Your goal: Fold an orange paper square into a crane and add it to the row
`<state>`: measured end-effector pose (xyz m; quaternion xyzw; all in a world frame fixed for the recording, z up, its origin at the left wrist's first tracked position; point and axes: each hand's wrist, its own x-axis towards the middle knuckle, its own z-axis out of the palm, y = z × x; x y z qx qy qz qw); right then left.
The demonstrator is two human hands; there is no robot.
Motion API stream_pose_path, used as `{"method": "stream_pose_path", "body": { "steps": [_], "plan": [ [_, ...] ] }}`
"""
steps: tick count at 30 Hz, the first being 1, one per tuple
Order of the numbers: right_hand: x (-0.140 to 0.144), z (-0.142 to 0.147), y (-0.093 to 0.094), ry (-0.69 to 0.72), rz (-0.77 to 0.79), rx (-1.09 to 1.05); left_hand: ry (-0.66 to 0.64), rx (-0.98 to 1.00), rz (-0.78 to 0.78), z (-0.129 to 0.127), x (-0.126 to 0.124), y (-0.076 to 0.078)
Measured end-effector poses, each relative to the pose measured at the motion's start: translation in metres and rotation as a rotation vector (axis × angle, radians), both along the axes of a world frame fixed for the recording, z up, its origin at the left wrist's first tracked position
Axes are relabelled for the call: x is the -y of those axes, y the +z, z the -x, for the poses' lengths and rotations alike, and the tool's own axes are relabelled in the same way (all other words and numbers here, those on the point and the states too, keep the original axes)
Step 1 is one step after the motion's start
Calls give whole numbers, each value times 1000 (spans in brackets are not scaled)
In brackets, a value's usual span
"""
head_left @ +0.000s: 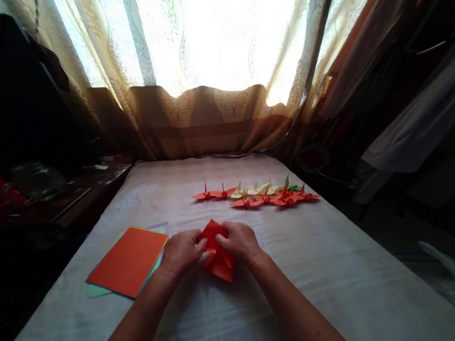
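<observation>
Red folded paper piece (pixel 218 250), diamond-shaped, partly creased, flat on the pale cloth-covered table (pixel 341 267): it lies dead centre before me, directly between my two hands. Its long axis runs from 12 o'clock to 6 o'clock, upper point away from me, lower point toward my body, leaning slightly to 5 o'clock.

My left hand (pixel 182 252): at 9 o'clock of the piece, fingertips closed on its upper left edge, thumb tucked against the paper.

My right hand (pixel 239 241): at 3 o'clock of the piece, fingers pinched on its upper right edge. Both hands come close together at the top half of the piece, almost touching; neither is nearer than the other, each holds its own side. The lower point sticks out free below the hands, toward 6 o'clock.

Stack of flat coloured paper sheets, orange sheet on top (pixel 128 261), green and lilac edges showing under it: at 9 o'clock of my left hand, near but apart from it, set askew on the cloth.

Row of small folded paper cranes, red, orange, cream and one green (pixel 256 194): at 1 o'clock of the hands, farther up the table, well apart from the piece, lined up left to right.

Patterned cream curtain with brown lower band (pixel 206 119): at 12 o'clock, beyond the table's far end, bright light behind it.
</observation>
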<state>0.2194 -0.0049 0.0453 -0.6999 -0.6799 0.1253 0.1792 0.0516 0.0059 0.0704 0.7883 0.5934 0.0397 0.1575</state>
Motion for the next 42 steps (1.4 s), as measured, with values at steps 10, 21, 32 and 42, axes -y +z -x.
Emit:
{"method": "stream_pose_path", "body": {
  "steps": [10,21,32,42],
  "plan": [
    [3,1,-9,146,-216,-384,-70,-55,28,-2,1,4],
    [5,2,-16,15,-383,-274,-40,-144,-64,-16,21,-2],
    [11,-20,-35,108,-166,-572,-53,383,101,5,15,-30],
    [14,-17,-37,115,-189,-621,-19,511,124,7,13,-49]
  ]
}}
